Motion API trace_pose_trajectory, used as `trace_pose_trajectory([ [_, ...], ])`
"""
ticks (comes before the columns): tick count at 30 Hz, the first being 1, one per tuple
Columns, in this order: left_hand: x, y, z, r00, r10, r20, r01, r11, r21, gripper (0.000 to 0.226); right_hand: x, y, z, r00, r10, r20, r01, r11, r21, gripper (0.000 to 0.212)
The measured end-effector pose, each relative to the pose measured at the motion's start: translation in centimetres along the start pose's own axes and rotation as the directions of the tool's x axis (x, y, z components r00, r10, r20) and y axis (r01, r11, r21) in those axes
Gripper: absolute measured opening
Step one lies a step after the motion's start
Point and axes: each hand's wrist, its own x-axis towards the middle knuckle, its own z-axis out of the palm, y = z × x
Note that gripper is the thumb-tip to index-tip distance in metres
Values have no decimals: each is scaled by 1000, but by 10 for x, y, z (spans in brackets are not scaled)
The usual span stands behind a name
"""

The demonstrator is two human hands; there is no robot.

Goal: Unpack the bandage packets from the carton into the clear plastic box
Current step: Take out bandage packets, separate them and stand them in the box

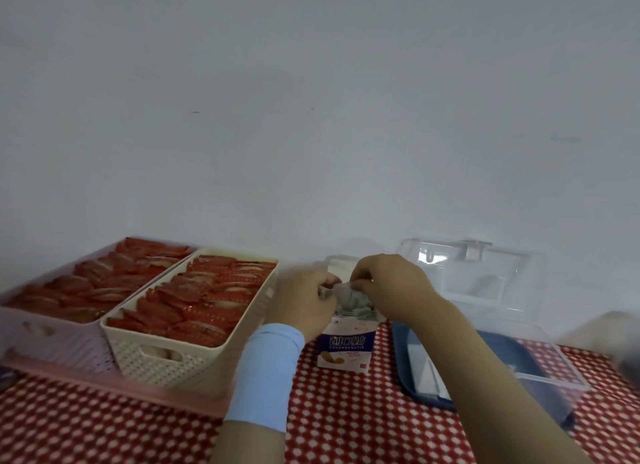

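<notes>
From the head camera, a small white-and-purple cardboard carton (346, 350) stands upright on the red-and-white checked cloth (346, 425). A bunch of greyish paper bandage packets (355, 304) sticks out of its open top. The left hand (304, 306) and right hand (391, 283) pinch this bunch with curled fingers. At the carton's three o'clock sits the clear plastic box (554, 382), lid raised. At nine o'clock is a cream perforated basket (166, 359) of red packets.
</notes>
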Motion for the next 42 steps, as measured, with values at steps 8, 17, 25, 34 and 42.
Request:
trace_pose_trajectory([
  [8, 1, -1, 4, 997, 40, -62, -39, 999, 10, 13, -19, 12, 17, 999, 45, -13, -40, 964, 262, 16],
  [17, 3, -4, 7, 998, 6, -64, -5, 1000, 17, 10, -19, 28, 15, 970, 113, -215, -11, 905, 425, 14],
  [25, 2, 0, 3, 997, 26, -72, -20, 996, 82, 11, -25, 33, 8, 972, 123, -201, -52, 944, 325, 14],
  [34, 7, 0, -3, 974, -1, -228, -49, 975, -215, 10, -40, 30, -35, 936, 1, -351, 171, 873, 458, 12],
  [42, 3, 16, -19, 997, 36, -74, -65, 892, -447, 12, -34, 7, -13, 947, -155, -282, 245, 915, 321, 10],
])
